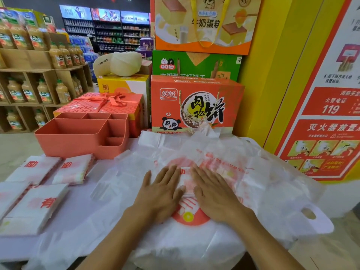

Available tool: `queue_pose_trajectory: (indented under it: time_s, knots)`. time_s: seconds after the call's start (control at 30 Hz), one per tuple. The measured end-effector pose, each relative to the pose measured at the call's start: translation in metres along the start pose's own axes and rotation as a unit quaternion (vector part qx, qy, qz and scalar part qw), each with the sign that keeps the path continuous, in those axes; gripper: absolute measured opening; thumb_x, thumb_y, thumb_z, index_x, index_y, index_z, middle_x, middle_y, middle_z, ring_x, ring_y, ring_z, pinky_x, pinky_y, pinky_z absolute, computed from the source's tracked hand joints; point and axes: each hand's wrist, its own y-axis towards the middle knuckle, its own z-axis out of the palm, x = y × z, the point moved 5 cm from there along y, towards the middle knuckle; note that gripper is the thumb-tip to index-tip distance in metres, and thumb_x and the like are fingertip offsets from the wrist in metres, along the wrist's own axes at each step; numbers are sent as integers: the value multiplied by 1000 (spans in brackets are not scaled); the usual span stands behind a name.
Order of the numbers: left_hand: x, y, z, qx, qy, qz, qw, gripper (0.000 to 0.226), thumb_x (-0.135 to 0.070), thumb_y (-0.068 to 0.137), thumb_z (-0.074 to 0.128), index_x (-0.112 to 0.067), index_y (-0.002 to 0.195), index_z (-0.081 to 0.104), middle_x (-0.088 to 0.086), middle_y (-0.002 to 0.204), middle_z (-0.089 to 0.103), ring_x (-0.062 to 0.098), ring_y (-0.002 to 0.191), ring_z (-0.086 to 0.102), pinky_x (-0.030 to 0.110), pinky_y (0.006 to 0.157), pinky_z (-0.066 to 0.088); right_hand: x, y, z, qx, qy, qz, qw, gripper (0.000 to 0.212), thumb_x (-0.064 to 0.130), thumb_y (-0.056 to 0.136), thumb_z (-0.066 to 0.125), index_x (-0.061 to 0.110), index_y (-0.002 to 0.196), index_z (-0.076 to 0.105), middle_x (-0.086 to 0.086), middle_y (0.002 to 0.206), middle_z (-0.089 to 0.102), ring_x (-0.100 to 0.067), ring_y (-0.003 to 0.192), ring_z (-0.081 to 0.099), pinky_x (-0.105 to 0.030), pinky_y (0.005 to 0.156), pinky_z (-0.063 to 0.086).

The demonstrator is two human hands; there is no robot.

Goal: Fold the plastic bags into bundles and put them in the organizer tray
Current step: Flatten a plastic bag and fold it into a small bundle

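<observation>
Both forearms reach in from the near edge, over a loose heap of bags (263, 191) that covers the middle and right of the bench (81, 203). On top of that heap the left hand (161, 193) and right hand (216, 195) lie flat side by side, palms down and fingers straight. They grip nothing and press on a small folded bundle (187, 182). The bundle lies between and partly under the two hands, and its white-and-red strip shows in the gap between them. It looks folded down to size and is being flattened, so by my reading this bag is at its last fold or just past it. To the left, four finished bundles (76, 168) lie on the bench in two rows, well apart from the hands. Beyond them at the far left stands the tray (78, 139), and none of its compartments that show holds a bundle. As I judge it, the folding is partly done, with five bundles made or nearly made. How many bags remain in the heap cannot be counted. Putting the bundles in the tray appears not yet begun, so all of them still have to go there.
</observation>
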Motion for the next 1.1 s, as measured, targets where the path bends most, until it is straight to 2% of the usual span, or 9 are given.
queue_pose_trajectory:
  time_s: [0.07, 0.13, 0.23, 0.33, 0.4, 0.6, 0.77, 0.93, 1.1]
  knots:
    - [0, 2, 0, 9, 12, -4, 1000, 69, -63, 97, -8, -33, 158, -19, -14, 164, -25, 8, 153, -20, 52, 124, -10, -1, 1, 1, 4, -17, -6, 1000, 74, 54, 90, -10, 31, 161, -12, 14, 168, -16, -8, 154, -14, -37, 127, -4]
    - [0, 2, -1, 8, 11, -7, 1000, 63, -57, 103, 2, -34, 159, -18, -13, 165, -24, 9, 153, -19, 53, 124, -9, -3, 2, 1, 7, -35, -11, 999, 64, 48, 101, 1, 31, 161, -11, 13, 168, -15, -9, 155, -12, -38, 127, -3]
    - [-1, 1, 1, -3, 21, -3, 1000, 68, -62, 97, -7, -35, 159, -17, -13, 165, -23, 11, 154, -17, 54, 124, -8, -5, 1, 0, 6, -36, -14, 999, 61, 44, 106, 10, 31, 161, -12, 13, 168, -16, -9, 155, -13, -38, 127, -3]
    - [0, 1, 2, -1, 22, -2, 1000, 81, -66, 83, -21, -35, 158, -19, -14, 164, -25, 11, 154, -18, 55, 124, -8, -7, 0, 2, 8, -27, -23, 999, 75, 58, 91, -8, 32, 161, -14, 14, 168, -17, -8, 154, -14, -37, 127, -3]
    - [0, 2, 3, 4, 25, -1, 1000, 71, -64, 94, -12, -35, 158, -19, -13, 164, -25, 11, 153, -19, 56, 123, -8, -9, 1, 2, 7, -28, -26, 999, 86, 61, 79, -17, 33, 160, -15, 14, 168, -18, -7, 154, -15, -37, 127, -3]
    - [3, 4, 4, -1, 11, 5, 1000, 64, -60, 103, 3, -36, 159, -16, -14, 165, -23, 11, 154, -18, 56, 123, -9, -7, -1, 1, -5, -10, -25, 1000, 86, 62, 80, -15, 33, 161, -11, 14, 169, -13, -7, 155, -12, -37, 127, -4]
    - [2, 0, -4, -13, -4, 21, 1000, 58, -52, 105, 8, -43, 158, -12, -13, 168, -17, 13, 156, -12, 58, 123, -6, -6, -6, -4, -23, 1, 4, 1000, 70, 60, 100, 8, 32, 162, -7, 13, 170, -7, -7, 155, -6, -35, 128, 0]
    - [10, -15, -18, -21, 2, 10, 1000, 84, -55, 81, -15, -38, 162, 3, -13, 170, -5, 10, 156, -5, 55, 124, -10, -9, -15, -7, -14, 49, 26, 998, 76, 64, 95, -1, 29, 162, -5, 9, 171, -3, -8, 156, -3, -36, 128, 2]
    - [33, -39, -22, -40, -30, -49, 998, 71, -69, 99, 10, -34, 160, 21, -10, 170, 9, 11, 156, 6, 53, 125, -3, -21, -25, -5, -26, 24, 42, 999, 63, 49, 105, 19, 29, 163, 6, 8, 171, -1, -11, 156, -3, -37, 128, 1]
